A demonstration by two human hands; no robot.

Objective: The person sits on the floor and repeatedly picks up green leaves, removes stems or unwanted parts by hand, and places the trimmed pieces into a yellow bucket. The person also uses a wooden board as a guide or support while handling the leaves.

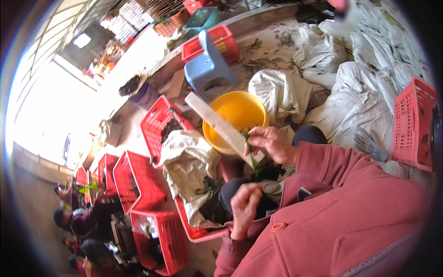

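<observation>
My right hand (270, 143) is closed on a green leafy sprig (249, 141) and presses it against a pale wooden board (213, 121). The board lies slantwise across a yellow basin (240, 111). My left hand (243, 207) hovers lower down over my lap, its fingers pinched together; I cannot make out anything in them. More green leaves (263, 171) lie between my knees. Both arms are in pink-red jacket sleeves.
An open white sack (184, 157) with greens lies over a red crate (159, 122) to my left. Several more red crates (138, 182) stand around, with a blue stool (207, 64), filled white sacks (350, 101) and a grey glove (369, 145). Other people (87, 217) sit at the lower left.
</observation>
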